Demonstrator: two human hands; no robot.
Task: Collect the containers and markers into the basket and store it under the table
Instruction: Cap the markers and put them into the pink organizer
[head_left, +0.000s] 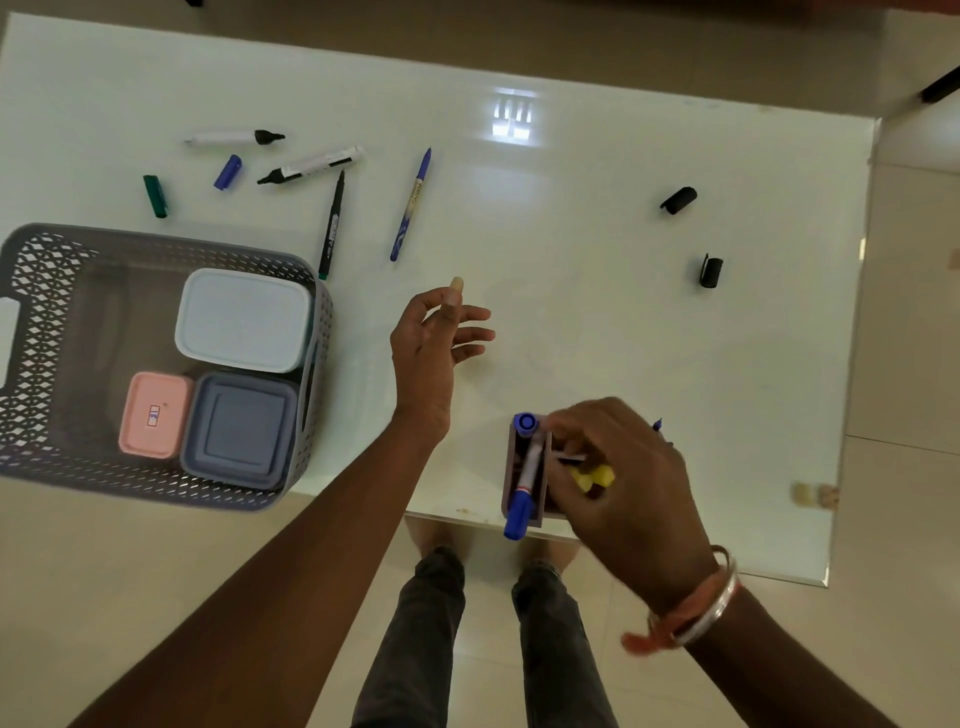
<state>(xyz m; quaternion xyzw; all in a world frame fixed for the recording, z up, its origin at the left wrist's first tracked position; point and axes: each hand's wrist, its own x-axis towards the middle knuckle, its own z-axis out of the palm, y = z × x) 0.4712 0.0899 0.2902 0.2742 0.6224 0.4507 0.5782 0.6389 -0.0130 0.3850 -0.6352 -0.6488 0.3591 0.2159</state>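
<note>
A grey lattice basket (41, 291) stands at the table's left edge, holding a white container (244, 319), a pink container (156, 415) and a grey-blue container (241, 431). My left hand (436, 343) hovers over the table's middle, fingers relaxed and holding nothing. My right hand (618, 467) grips a small mauve pen holder (524, 467) near the front edge; it holds a blue-capped marker (522, 499) and a yellow highlighter (595, 478). Several loose markers lie at the back left, among them a blue pen (410, 208) and a thin black pen (332, 223).
Loose caps lie about: green (156, 196) and blue (227, 172) at the left, two black ones (678, 199) (710, 272) at the right. The glossy white table (571, 312) ends just before my legs. Beige tiled floor surrounds it.
</note>
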